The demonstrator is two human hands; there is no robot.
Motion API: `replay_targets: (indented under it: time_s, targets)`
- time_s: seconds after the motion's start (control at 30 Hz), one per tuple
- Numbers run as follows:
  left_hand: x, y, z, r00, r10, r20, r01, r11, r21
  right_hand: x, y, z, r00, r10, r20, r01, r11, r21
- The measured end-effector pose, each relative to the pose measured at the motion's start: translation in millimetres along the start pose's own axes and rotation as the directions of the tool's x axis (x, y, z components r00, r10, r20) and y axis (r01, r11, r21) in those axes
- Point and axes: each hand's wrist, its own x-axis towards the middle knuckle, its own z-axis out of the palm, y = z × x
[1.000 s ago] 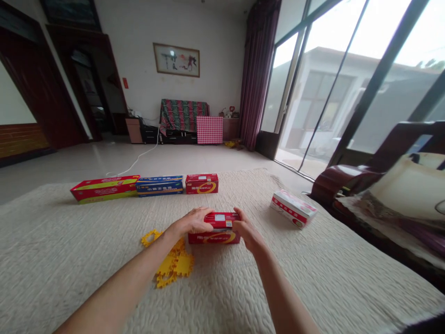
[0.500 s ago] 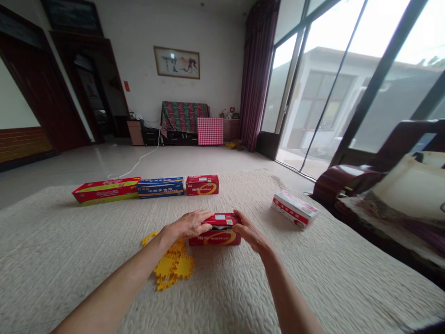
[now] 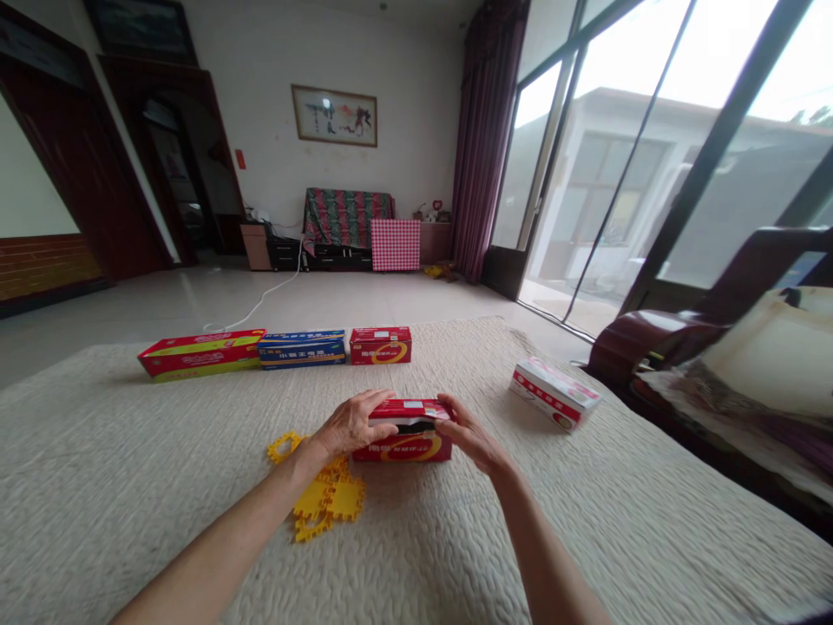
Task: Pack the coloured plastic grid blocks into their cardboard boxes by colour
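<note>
On the cream quilted cover stands a red box point(image 3: 404, 447) with a yellow ring print, its top flap lifted a little and a dark gap showing along the front edge. My left hand point(image 3: 357, 423) grips the flap at the box's left end, thumb at the gap and fingers over the top. At the right end, my right hand point(image 3: 469, 434) holds the flap and corner between thumb and fingers. Yellow interlocking plastic pieces point(image 3: 329, 496) lie left of the box, partly under my left forearm.
Behind stand a red-and-green box point(image 3: 203, 354), a blue box point(image 3: 301, 350) and another red box point(image 3: 381, 346) in a row. A white-and-red box point(image 3: 553, 395) lies to the right. A dark wooden armchair point(image 3: 615, 343) borders the cover's right side.
The flap of the red box has risen slightly, and the dark gap under it is wider. My left thumb has shifted a little downward at the flap's edge.
</note>
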Motion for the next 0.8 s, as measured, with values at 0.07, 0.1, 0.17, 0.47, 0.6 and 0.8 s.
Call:
replay_targets:
  time_s: [0.07, 0.1, 0.17, 0.47, 0.6, 0.8]
  targets:
    - [-1, 4, -2.5, 1.000, -0.006, 0.002, 0.006, 1.000, -0.001, 0, 0, -5, 0.997, -0.076, 0.028, 0.077, 0.996, -0.054]
    - [-1, 6, -3.7, 1.000, -0.002, 0.008, 0.002, 1.000, -0.002, 1, 0, -8, 0.993, -0.111, 0.029, 0.114, 0.989, -0.096]
    - [-2, 9, -4.9, 1.000, 0.023, 0.020, -0.023, 1.000, -0.004, 2, -1, -12, 0.986, -0.166, 0.012, 0.166, 0.972, -0.168]
    - [1, -12, 3.0, 0.987, -0.024, -0.157, 0.000, 0.988, -0.152, 13, 1, 12, 0.901, -0.194, -0.387, 0.074, 0.950, -0.303]
    - [6, -21, 3.4, 0.941, -0.217, -0.261, 0.164, 0.964, -0.212, 15, -1, 18, 0.870, -0.191, -0.455, 0.052, 0.952, -0.300]
    - [23, -23, 5.3, 0.802, -0.484, -0.349, 0.429, 0.874, -0.227, 19, 5, 10, 0.829, -0.165, -0.535, -0.013, 0.949, -0.314]
